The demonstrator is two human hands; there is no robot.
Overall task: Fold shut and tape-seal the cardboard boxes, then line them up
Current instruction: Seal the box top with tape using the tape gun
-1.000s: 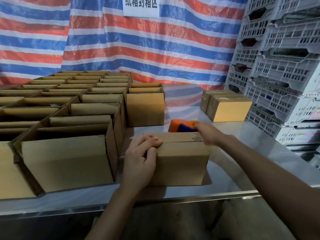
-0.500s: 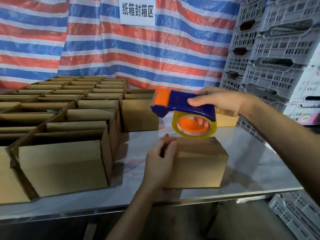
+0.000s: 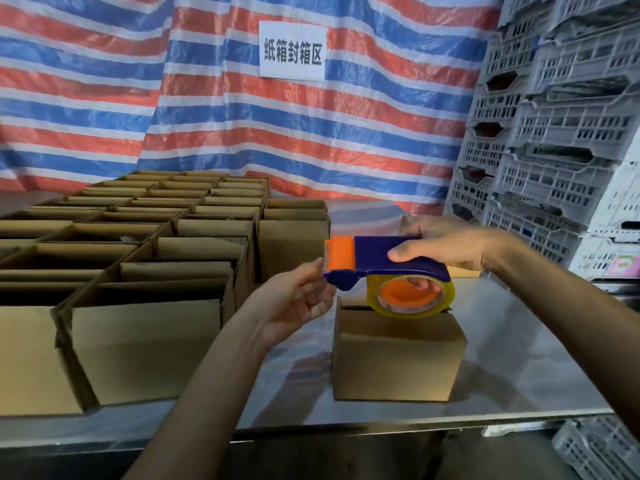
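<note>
Striped tarp (image 3: 104, 98) hangs behind the table (image 3: 519, 358), open boxes (image 3: 145, 341) crowding it from 9 to 11 o'clock. One closed box (image 3: 394, 358) sits near the front edge, toward 4 o'clock. The right hand (image 3: 446, 244) grips the tape dispenser (image 3: 384, 258) just above it. The left hand (image 3: 294, 303) curls its fingers (image 3: 308, 275) at the orange cutter end (image 3: 341, 254), though whether they pinch tape I cannot tell. Light, stiff cardboard, I'd guess; steady it by pressing the flaps beside the seam.
</note>
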